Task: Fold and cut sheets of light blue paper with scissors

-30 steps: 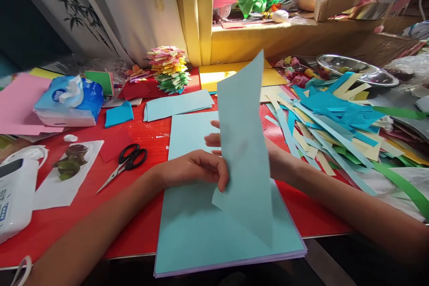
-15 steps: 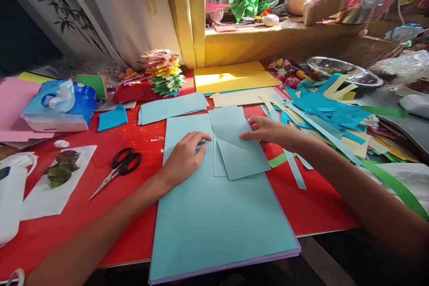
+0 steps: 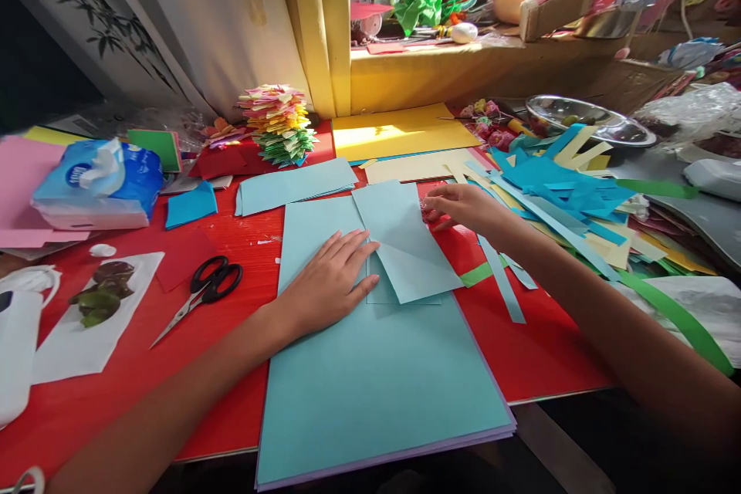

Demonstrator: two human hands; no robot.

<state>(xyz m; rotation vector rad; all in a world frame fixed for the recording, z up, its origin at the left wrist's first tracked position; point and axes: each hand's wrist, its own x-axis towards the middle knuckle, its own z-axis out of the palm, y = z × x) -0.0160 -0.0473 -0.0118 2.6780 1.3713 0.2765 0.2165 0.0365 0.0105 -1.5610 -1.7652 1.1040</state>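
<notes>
My left hand (image 3: pixel 333 282) lies flat on a stack of large light-blue paper sheets (image 3: pixel 382 394), its fingers stretched out. Its fingertips reach the left edge of a smaller light-blue paper piece (image 3: pixel 408 247), which has a crease across it and lies tilted on the stack. A rectangular outline shows partly from under that piece; whether it is a drawn line or another sheet's edge I cannot tell. My right hand (image 3: pixel 460 208) hovers just off the piece's right edge, fingers loosely bent and apart, nothing visible in them.
Black-handled scissors (image 3: pixel 202 289) lie on the red table (image 3: pixel 220 378) at left, near a tissue pack (image 3: pixel 98 181). Folded light-blue papers (image 3: pixel 295 185) and a colourful folded-paper stack (image 3: pixel 278 123) sit behind. Cut paper strips (image 3: pixel 567 193) and a metal bowl (image 3: pixel 590 123) are at right.
My left hand has flattened from a bent pose and moved slightly right and down. My right hand has let go of the small paper piece and drawn up from it.
</notes>
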